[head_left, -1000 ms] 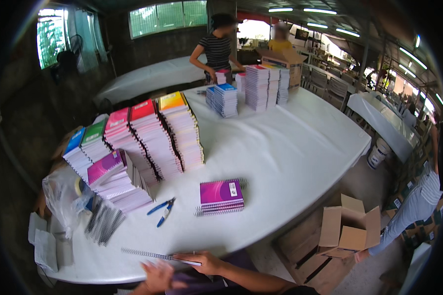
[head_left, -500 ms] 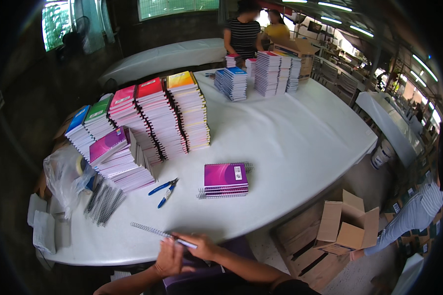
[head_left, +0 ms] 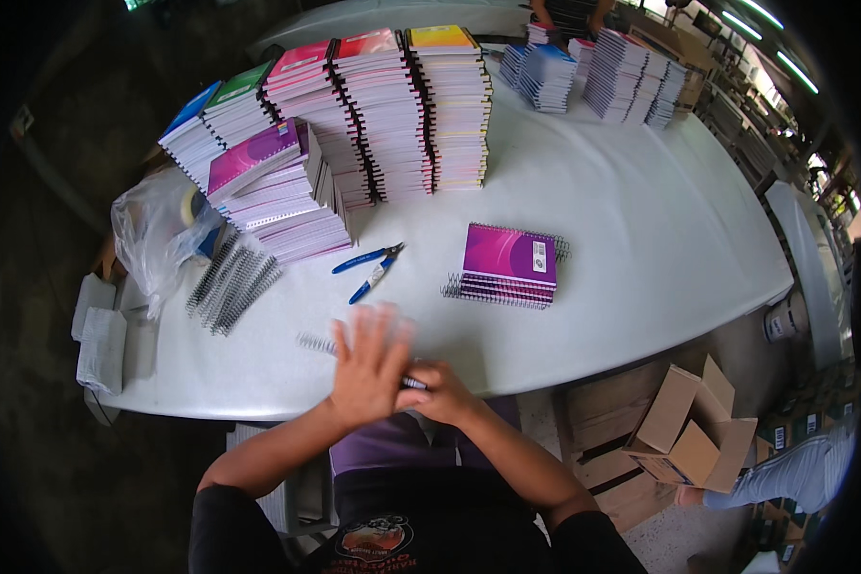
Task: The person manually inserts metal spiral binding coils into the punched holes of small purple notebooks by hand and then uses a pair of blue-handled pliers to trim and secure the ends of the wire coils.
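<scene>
Some purple books [head_left: 505,251] have coils; loose coils [head_left: 232,287] are left. Right hand [head_left: 444,392] grips one book [head_left: 414,382], its coil [head_left: 315,342] maybe half in; left hand [head_left: 366,371] spreads wide.

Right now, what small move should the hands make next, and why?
Perhaps roll the grey spiral coil with the bare left hand: its end sticks out beyond that open hand, while the bare right hand grips a small, partly hidden spiral-edged item.
</scene>
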The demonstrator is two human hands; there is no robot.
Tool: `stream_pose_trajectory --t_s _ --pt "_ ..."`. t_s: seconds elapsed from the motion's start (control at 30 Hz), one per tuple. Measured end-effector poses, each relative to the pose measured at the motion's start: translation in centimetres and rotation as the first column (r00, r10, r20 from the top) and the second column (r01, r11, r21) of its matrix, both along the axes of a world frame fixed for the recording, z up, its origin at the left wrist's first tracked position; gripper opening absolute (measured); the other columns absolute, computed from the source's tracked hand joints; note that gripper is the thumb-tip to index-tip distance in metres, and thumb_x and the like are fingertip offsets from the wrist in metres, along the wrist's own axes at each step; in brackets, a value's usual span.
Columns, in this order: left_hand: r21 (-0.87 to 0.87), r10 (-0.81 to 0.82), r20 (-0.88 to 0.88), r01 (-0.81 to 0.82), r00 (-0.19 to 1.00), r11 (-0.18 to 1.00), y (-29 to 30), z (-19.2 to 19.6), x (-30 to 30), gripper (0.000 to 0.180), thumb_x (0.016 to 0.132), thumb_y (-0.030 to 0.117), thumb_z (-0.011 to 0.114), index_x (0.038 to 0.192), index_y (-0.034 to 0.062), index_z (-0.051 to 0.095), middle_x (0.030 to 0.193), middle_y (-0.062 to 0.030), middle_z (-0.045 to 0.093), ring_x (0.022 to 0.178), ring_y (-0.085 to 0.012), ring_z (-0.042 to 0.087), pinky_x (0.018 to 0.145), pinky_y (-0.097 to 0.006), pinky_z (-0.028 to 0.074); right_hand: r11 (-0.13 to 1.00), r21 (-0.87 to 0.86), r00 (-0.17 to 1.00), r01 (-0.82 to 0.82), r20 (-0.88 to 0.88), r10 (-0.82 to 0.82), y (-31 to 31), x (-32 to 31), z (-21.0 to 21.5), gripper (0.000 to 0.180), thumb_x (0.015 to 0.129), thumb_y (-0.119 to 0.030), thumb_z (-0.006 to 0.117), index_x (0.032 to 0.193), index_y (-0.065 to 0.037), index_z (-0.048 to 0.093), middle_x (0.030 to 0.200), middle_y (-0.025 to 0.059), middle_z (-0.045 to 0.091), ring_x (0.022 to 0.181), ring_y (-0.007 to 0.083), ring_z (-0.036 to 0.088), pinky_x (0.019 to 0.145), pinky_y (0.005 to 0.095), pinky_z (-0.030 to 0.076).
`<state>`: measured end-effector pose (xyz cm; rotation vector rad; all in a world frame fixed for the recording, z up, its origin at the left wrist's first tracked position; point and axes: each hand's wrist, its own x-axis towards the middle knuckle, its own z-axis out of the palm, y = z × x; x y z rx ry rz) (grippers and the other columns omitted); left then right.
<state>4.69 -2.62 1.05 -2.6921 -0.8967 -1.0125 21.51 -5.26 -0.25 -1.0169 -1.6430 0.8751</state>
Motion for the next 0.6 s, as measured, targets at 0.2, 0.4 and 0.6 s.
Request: stream_pose_trajectory --t_s 0.2,0.4,0.6 --pt "-0.029 -0.143 -0.164 0.14 0.976 0.99 0.0 3.4 0.9 0.049 0.076 0.032 0.066 0.119 0.0138 0.056 0.12 -0.0069 0.054 0.117 -0.0262 0.046 0.1 -0.046 0.025 0.998 -0.055 0.983 -0.03 -0.183 0.02 0.6 0.1 -0.4 0.029 0.073 0.002 0.058 0.102 -0.001 0.06 0.092 0.0164 0.065 0.082 0.0309 0.064 0.071 0.0356 0.05" --pt "-0.354 -0.292 -0.142 0.227 0.946 0.907 2.8 7.4 1.2 0.023 0.071 0.019 0.072 0.093 0.0157 0.065 0.088 0.0021 0.059 0.084 -0.0166 0.054 0.077 -0.032 0.033 0.992 -0.125 0.987 0.014 -0.157 -0.033 1.3 -0.1 -0.1 0.023 0.075 -0.002 0.063 0.097 0.0 0.062 0.092 0.0162 0.065 0.088 0.0292 0.063 0.079 0.0348 0.048" --pt "-0.494 -0.306 -0.183 0.182 0.934 0.85 3.1 9.2 2.2 0.027 0.069 0.021 0.073 0.095 0.0155 0.065 0.086 0.0008 0.06 0.082 -0.0166 0.056 0.074 -0.031 0.034 0.978 -0.21 0.997 0.004 -0.08 -0.021 1.1 0.0 1.0 0.025 0.072 -0.001 0.066 0.096 0.001 0.062 0.096 0.0153 0.064 0.092 0.0291 0.062 0.081 0.0339 0.049"
